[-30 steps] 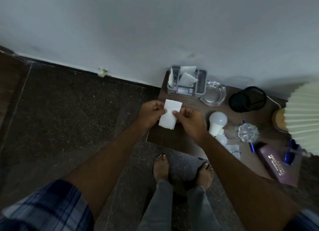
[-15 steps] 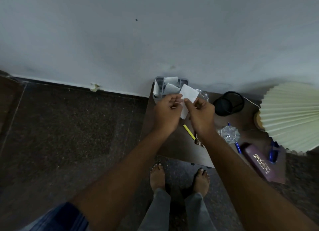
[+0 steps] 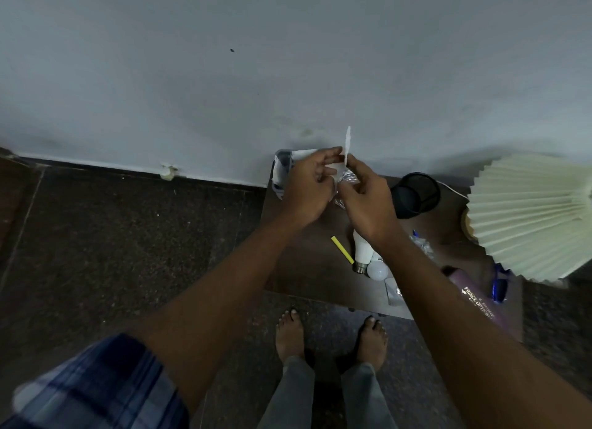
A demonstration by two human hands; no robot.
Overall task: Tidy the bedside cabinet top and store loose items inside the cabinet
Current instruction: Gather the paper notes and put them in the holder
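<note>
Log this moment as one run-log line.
left hand + right hand: pinching white paper | above grey organizer | bulbs untouched

Pale grey painted wall (image 3: 288, 60) fills everything from nine round to three o'clock. My dark speckled stone floor (image 3: 112, 236) spreads at eight o'clock, with a white skirting strip (image 3: 128, 169) running between them, chipped near nine.

Both my arms reach forward, bare to the rolled checked sleeves. My left hand (image 3: 309, 185) and right hand (image 3: 366, 198) meet fingertip to fingertip, thumbs and forefingers pinched, other fingers curled. My bare feet stand below, slightly apart.
</note>
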